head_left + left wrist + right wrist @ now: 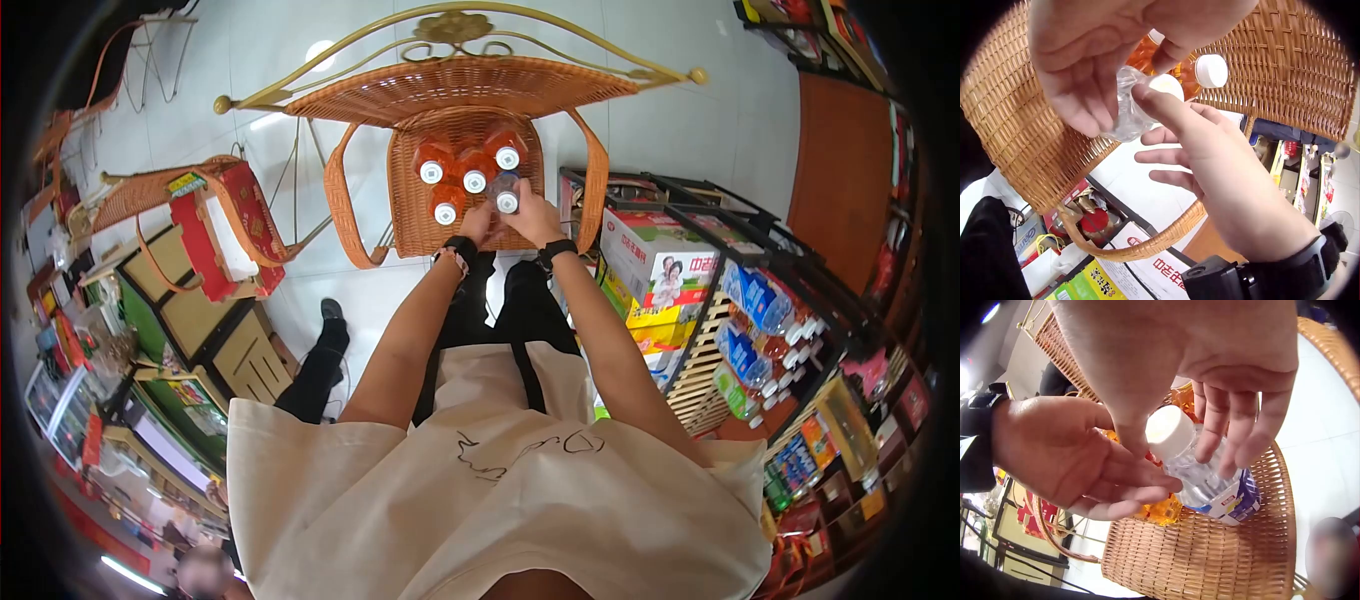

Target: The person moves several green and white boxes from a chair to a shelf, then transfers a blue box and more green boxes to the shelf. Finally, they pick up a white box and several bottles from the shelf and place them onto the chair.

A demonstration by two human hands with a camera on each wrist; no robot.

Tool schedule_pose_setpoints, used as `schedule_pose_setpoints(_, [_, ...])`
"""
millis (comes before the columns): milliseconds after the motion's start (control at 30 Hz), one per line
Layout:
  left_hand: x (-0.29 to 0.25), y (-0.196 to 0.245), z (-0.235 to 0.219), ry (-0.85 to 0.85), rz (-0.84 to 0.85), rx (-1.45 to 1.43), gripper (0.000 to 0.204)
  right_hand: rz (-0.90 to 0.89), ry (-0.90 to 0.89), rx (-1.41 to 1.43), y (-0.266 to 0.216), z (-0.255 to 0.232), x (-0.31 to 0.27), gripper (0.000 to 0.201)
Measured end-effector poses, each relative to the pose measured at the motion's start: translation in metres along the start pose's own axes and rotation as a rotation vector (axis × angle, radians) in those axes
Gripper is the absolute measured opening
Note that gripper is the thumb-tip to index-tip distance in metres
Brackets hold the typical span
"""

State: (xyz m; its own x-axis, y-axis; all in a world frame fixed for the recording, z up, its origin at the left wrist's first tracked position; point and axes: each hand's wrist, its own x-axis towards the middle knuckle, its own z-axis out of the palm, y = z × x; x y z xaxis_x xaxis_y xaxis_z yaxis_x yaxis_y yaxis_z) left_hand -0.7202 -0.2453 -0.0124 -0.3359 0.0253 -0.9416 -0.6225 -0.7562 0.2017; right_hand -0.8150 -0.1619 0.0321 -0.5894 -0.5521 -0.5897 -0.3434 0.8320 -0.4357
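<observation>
On the wicker chair's seat (410, 240) stand several white-capped bottles of orange drink (432, 172), close together. At their near right is a clear plastic bottle (1204, 478) with a white cap and a blue-and-white label. My right hand (537, 217) holds this bottle near its top, the thumb against the cap and the fingers down its other side. My left hand (482, 228) is just left of it, with its fingers extended towards the bottle, palm up in the right wrist view. The left wrist view shows the left fingertips right beside the clear plastic.
The chair's woven armrests (340, 200) curve up on both sides. Stacked cartons (655, 265) and a rack of packed bottles (750, 300) stand to the right. On the left are another wicker chair with a red box (250, 215) and a dark trouser leg (325, 355).
</observation>
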Motion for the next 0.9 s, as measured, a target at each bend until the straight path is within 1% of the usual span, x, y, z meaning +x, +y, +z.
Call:
schedule_pose_setpoints(33, [0.001, -0.001, 0.000, -0.003, -0.004, 0.024, 0.031, 0.000, -0.003, 0.012, 0.003, -0.001, -0.001, 0.045])
schedule_pose_setpoints(100, [0.005, -0.001, 0.000, 0.022, 0.004, -0.025, 0.026, 0.012, 0.009, 0.041, 0.010, -0.001, -0.005, 0.046])
schedule_pose_setpoints(133, [0.005, -0.002, -0.001, 0.002, 0.015, -0.038, 0.024, 0.016, 0.001, 0.069, 0.015, -0.001, -0.007, 0.047])
schedule_pose_setpoints(167, [0.005, -0.003, -0.001, -0.003, 0.012, -0.014, 0.024, 0.020, -0.006, 0.096, 0.020, 0.000, -0.010, 0.048])
schedule_pose_setpoints(233, [0.003, -0.003, 0.001, -0.076, 0.032, -0.078, 0.030, 0.052, 0.010, 0.147, 0.030, 0.002, -0.018, 0.047])
schedule_pose_setpoints(267, [0.003, -0.003, 0.003, -0.080, 0.030, -0.059, 0.030, 0.070, 0.012, 0.184, 0.036, 0.002, -0.022, 0.047])
schedule_pose_setpoints(400, [0.005, -0.010, 0.009, -0.115, 0.105, -0.143, 0.024, 0.062, 0.110, 0.282, 0.065, 0.013, -0.047, 0.047])
schedule_pose_setpoints(433, [0.007, -0.012, 0.012, -0.115, 0.104, -0.125, 0.024, 0.120, 0.061, 0.331, 0.071, 0.014, -0.054, 0.047])
schedule_pose_setpoints(467, [0.009, -0.015, 0.016, -0.058, 0.136, -0.170, 0.024, 0.177, 0.010, 0.382, 0.078, 0.016, -0.062, 0.046])
schedule_pose_setpoints(500, [0.009, -0.017, 0.020, 0.000, 0.167, -0.214, 0.024, 0.183, 0.019, 0.397, 0.089, 0.023, -0.071, 0.046])
schedule_pose_setpoints(567, [0.007, -0.016, 0.025, 0.025, 0.158, -0.176, 0.025, 0.096, 0.096, 0.471, 0.109, 0.043, -0.086, 0.042])
schedule_pose_setpoints(600, [0.006, -0.016, 0.029, 0.038, 0.173, -0.210, 0.025, 0.157, 0.062, 0.542, 0.104, 0.030, -0.104, 0.035])
schedule_pose_setpoints(633, [0.009, -0.018, 0.032, 0.050, 0.188, -0.247, 0.025, 0.159, 0.067, 0.549, 0.107, 0.033, -0.116, 0.035])
schedule_pose_setpoints(700, [0.016, -0.018, 0.034, 0.072, 0.201, -0.229, 0.024, 0.255, 0.004, 0.490, 0.119, 0.038, -0.137, 0.032])
schedule_pose_setpoints(733, [0.014, -0.016, 0.036, 0.102, 0.199, -0.190, 0.024, 0.230, 0.054, 0.482, 0.131, 0.054, -0.144, 0.031])
schedule_pose_setpoints(800, [0.001, -0.011, 0.042, 0.164, 0.199, -0.104, 0.025, 0.216, 0.086, 0.492, 0.153, 0.081, -0.162, 0.031])
schedule_pose_setpoints(833, [0.002, -0.010, 0.040, 0.161, 0.202, -0.101, 0.025, 0.198, 0.118, 0.499, 0.158, 0.086, -0.171, 0.031])
schedule_pose_setpoints(867, [0.003, -0.009, 0.036, 0.171, 0.186, -0.071, 0.026, 0.247, 0.084, 0.517, 0.164, 0.091, -0.180, 0.030])
schedule_pose_setpoints(900, [0.001, -0.010, 0.035, 0.183, 0.169, -0.039, 0.027, 0.245, 0.087, 0.520, 0.166, 0.090, -0.189, 0.030])
